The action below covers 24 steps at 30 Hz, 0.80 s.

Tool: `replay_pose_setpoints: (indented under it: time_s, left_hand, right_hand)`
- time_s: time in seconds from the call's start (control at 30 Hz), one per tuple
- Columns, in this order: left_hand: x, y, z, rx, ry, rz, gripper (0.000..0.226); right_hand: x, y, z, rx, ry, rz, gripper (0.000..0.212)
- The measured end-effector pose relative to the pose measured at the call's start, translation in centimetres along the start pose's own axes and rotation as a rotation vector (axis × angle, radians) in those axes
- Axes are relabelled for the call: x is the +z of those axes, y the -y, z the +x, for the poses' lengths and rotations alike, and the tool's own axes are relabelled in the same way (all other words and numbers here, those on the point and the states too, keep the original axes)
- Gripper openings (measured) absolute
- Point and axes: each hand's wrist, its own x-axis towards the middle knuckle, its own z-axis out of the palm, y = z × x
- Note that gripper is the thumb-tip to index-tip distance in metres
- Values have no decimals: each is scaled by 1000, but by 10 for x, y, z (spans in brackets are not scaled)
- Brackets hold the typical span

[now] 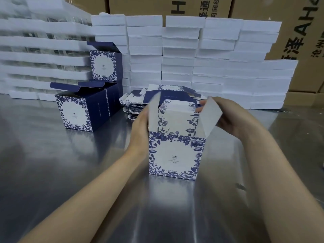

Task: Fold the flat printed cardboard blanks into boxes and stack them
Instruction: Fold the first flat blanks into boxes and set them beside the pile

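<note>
We've got the half-folded box (176,155) upright on the bench (52,172), left hand (140,127) gripping its side, right hand (226,118) pinching a flap (209,118), so light thin card, probably creases easily, best held at edges.

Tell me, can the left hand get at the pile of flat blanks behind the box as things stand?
Probably not right away. The left hand is holding the side of the half-folded box, and that box's raised flaps stand between it and the pile of flat blanks. If it let go, the steel table beside the box gives a free way round.
</note>
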Motion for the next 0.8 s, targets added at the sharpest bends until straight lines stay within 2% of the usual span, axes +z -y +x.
replay_pose_setpoints:
  time_s: [0.13, 0.3, 0.43, 0.5, 0.57, 0.67, 0.73, 0.8]
  left_hand:
    - [0, 2, -5, 204, 113, 312, 43]
    - [-9, 8, 2, 287, 161, 463, 46]
    - [-11, 10, 8, 284, 165, 446, 38]
    - [-12, 10, 8, 275, 158, 443, 33]
    - [-9, 6, 8, 263, 169, 420, 30]
    - [-6, 2, 5, 195, 131, 356, 27]
    - [-8, 3, 2, 135, 92, 290, 29]
    - [-10, 6, 1, 52, 68, 168, 53]
  right_hand:
    - [13, -6, -1, -83, 68, -33, 15]
    - [19, -17, 0, -53, -16, -222, 35]
    - [28, -21, 2, -94, -81, -330, 33]
    - [30, -21, 4, -118, -113, -388, 18]
    - [30, -22, 6, -138, -144, -399, 12]
    - [33, -25, 4, -130, -129, -274, 5]
    - [34, -28, 3, -71, -100, -151, 9]
    - [34, -31, 4, 40, -77, -21, 16]
